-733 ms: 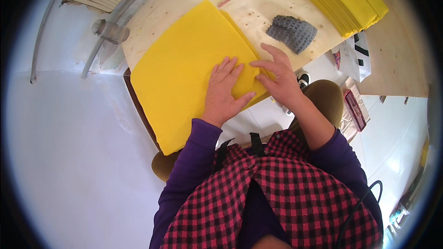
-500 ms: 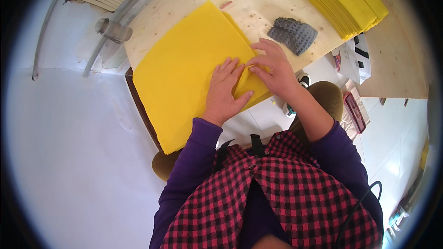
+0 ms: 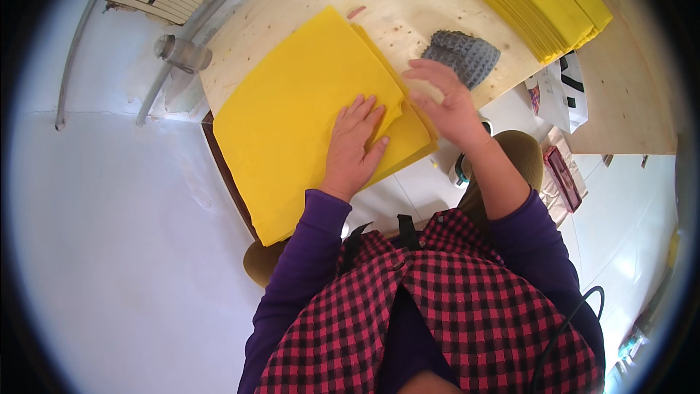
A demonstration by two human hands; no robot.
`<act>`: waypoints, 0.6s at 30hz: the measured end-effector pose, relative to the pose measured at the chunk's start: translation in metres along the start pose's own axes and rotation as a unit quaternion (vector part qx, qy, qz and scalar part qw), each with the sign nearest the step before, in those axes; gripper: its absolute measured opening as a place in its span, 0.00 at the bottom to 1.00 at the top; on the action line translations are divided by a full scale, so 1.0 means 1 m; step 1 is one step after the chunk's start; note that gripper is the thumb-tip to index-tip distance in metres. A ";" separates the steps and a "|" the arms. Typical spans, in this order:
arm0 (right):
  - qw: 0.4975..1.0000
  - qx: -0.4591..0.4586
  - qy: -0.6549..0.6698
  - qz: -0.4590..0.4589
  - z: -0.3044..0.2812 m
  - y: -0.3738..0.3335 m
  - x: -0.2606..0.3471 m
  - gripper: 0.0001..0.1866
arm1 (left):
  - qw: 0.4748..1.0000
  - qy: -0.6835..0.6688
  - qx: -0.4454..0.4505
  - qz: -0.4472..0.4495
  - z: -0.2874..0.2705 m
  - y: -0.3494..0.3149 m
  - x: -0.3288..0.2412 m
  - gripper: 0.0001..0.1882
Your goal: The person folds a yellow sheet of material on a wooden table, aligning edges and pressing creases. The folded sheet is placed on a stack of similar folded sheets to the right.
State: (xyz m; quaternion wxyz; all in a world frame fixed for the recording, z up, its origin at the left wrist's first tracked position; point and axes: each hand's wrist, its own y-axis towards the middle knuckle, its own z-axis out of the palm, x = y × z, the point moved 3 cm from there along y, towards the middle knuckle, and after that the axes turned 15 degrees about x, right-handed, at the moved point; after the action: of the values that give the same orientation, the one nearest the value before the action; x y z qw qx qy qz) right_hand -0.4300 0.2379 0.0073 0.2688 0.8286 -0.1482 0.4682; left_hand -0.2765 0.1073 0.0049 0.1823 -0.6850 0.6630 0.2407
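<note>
A stack of yellow fabric-like sheets [image 3: 292, 117] lies at an angle on the wooden table [image 3: 270, 23]. Its right side shows several layers, with the top sheet's edge slightly rumpled beside my fingers. My left hand [image 3: 354, 146] rests flat on the top sheet, fingers stretched out and thumb apart. Just off the stack's right edge hovers my right hand [image 3: 448, 106], fingers apart and curved, with nothing visible in it. A grey waffle-textured cloth [image 3: 467, 57] lies crumpled on the table just beyond my right hand.
More folded yellow sheets [image 3: 521, 4] are piled at the table's far right. A clear bottle [image 3: 184, 54] is by the wall at the left. A white bag [image 3: 565, 95] and a dark red box [image 3: 563, 179] are on the right, below table level.
My right hand has let go of the top sheet's edge and moved right, off the stack. The lifted edge has dropped down. My left hand has stayed nearly in place.
</note>
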 end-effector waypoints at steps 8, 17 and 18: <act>0.977 -0.007 -0.109 0.185 -0.094 0.022 -0.055 0.15 | 1.000 0.019 -0.012 0.012 -0.001 0.000 -0.004 0.30; 0.897 0.119 -0.349 0.243 -0.085 0.034 -0.097 0.11 | 1.000 0.027 -0.008 -0.004 0.002 -0.001 -0.005 0.31; 0.896 0.124 -0.352 0.240 -0.085 0.036 -0.098 0.10 | 1.000 0.028 -0.007 -0.006 0.002 -0.001 -0.005 0.31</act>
State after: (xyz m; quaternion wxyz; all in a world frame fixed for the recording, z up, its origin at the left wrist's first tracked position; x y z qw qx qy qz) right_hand -0.5577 0.2576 -0.0306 -0.0265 0.9052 -0.3680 0.2107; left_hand -0.2755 0.1123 0.0061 0.1608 -0.6966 0.6620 0.2250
